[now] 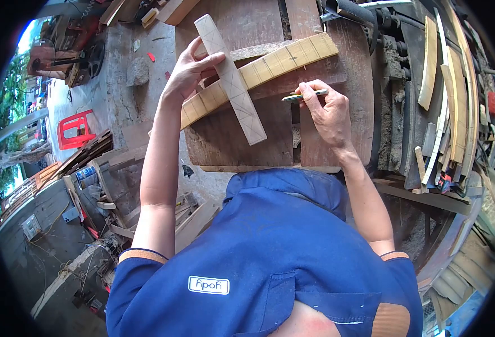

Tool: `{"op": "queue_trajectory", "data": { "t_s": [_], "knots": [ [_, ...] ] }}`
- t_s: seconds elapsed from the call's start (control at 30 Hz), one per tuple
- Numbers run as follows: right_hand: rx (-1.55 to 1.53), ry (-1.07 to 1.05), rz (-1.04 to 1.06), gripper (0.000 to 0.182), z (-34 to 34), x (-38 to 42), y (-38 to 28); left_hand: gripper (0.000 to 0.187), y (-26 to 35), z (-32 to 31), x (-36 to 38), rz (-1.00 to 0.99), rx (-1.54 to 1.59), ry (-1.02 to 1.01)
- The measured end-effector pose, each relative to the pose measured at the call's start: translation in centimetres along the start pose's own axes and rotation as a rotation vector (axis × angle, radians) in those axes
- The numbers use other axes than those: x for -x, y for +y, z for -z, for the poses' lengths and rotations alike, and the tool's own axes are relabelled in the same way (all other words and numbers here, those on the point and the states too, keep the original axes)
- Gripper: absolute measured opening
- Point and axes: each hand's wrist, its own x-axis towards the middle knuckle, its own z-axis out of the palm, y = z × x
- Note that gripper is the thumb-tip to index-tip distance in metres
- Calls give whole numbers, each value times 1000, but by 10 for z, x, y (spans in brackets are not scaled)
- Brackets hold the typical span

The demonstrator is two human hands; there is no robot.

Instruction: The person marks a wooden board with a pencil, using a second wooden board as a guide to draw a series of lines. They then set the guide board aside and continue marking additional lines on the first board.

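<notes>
Your shirt point(247, 236): blue, short-sleeved. Clock centred on it: orange-trimmed left cuff point(143, 255) at 9 o'clock, matching right cuff point(394, 255) at 3, white "yody" label point(209, 285) at 8, ribbed orange panel point(391, 321) at 4.

Pale bar point(233, 84): dark crossed lines. Yellowish plank point(287, 58): dark crosswise lines. Shirt point(247, 236): blue, orange-trimmed cuffs point(142, 254).

From where I'm standing: left arm point(160, 163) is reaching forward, nearly straight, left hand point(188, 73) gripping, thumb point(211, 60) extending across. Right arm point(366, 191) is angling inward, right hand point(329, 115) pinching pen-style, fingers point(337, 103) curling. Hands are sitting apart.
</notes>
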Motion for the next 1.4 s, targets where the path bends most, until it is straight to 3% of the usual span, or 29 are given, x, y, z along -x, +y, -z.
{"op": "queue_trajectory", "data": {
  "t_s": [1.4],
  "knots": [
    [-59,15,154,26,-58,-50,-6,82,-7,0,-1,-6,37,-2]
  ]
}}
